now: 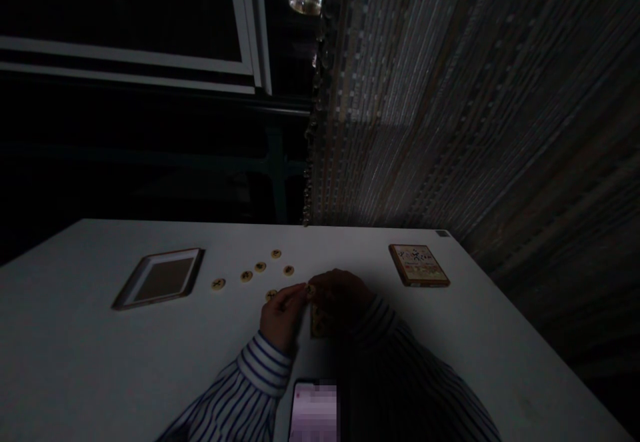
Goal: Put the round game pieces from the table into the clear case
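Observation:
A round wooden xiangqi piece (311,290) is between the fingertips of both hands. My left hand (281,314) comes from the left with its thumb and forefinger pinched at the piece. From the other side, my right hand (345,293) curls its fingers against it, mostly in shadow. Below the right hand, a small open box (320,324) holds more pieces and is partly covered by the hand. Another xiangqi piece (271,295) lies just beyond my left hand. Farther out are several loose pieces, among them one at the left (218,284) and one at the back (276,254).
On the white table (90,349), a shallow open tray or lid (195,275) lies at the left. A flat printed box (419,265) rests at the right. A lit phone (314,415) is at the near edge. A bead-string curtain (400,95) hangs behind.

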`<state>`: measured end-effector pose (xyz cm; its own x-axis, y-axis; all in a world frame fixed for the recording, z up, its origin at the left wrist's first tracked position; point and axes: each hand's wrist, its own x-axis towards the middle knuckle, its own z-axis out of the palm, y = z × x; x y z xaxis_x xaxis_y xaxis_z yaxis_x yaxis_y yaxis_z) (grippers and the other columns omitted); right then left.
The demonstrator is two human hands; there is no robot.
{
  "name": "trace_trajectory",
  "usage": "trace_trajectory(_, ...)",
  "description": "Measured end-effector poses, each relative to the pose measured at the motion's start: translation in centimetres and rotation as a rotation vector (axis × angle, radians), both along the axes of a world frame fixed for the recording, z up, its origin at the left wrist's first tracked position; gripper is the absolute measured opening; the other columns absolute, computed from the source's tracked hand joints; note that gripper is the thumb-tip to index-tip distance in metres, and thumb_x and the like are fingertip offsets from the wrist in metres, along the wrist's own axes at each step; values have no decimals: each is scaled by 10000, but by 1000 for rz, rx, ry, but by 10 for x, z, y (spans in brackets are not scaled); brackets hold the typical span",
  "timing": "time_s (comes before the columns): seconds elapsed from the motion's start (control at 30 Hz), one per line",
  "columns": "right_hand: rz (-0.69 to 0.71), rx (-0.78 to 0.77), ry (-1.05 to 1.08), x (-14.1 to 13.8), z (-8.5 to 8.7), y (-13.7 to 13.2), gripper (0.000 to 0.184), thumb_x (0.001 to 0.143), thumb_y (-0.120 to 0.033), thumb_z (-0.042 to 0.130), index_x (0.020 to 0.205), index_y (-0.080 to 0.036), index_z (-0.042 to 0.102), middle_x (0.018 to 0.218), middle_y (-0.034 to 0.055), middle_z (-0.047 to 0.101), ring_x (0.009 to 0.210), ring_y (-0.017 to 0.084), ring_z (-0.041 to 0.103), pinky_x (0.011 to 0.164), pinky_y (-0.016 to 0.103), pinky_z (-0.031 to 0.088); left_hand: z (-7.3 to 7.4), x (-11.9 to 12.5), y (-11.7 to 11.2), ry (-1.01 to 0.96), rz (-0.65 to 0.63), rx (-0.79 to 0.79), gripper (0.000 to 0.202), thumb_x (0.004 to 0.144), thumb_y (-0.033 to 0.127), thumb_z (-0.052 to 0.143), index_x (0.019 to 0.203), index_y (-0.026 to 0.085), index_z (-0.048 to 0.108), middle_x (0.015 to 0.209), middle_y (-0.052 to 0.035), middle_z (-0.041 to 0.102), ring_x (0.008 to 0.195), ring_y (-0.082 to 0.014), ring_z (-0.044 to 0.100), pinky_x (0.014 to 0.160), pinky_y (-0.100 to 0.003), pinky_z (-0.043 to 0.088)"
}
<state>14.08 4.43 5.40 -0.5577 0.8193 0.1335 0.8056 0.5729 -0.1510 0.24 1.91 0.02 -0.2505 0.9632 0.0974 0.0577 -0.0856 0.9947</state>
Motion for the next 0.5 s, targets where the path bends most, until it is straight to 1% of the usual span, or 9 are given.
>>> trace_trajectory(0.07,13,-28,-2,0,3,-1,239,777,-357,492,910,-208,624,854,46,659,799,164,585,722,261,420,1,0,0,33,0,22,174,652,292,588,733,163,672,739,-49,706,728,-173,653,684,-269,541)
trace_trajectory(0.17,22,-24,-23,0,7,-3,252,783,-346,483,940,-196,611,870,59,649,824,182,572,719,283,408,-1,0,1,60,-7,32,191,664,304,568,740,164,675,761,-53,706,748,-174,652,700,-270,539)
trace_trajectory(0.33,27,-10,-21,2,8,-4,281,801,-383,451,965,-204,593,881,54,640,838,181,556,717,289,388,-2,0,1,51,-4,-1,211,659,314,570,753,158,676,777,-59,705,763,-178,649,717,-279,534)
trace_trajectory(0.5,54,-28,-88,4,9,-1,267,782,-386,453,927,-209,591,890,51,640,821,192,564,700,304,389,-2,-1,1,41,-53,0,214,664,316,570,765,160,677,800,-61,704,787,-181,643,746,-289,521)
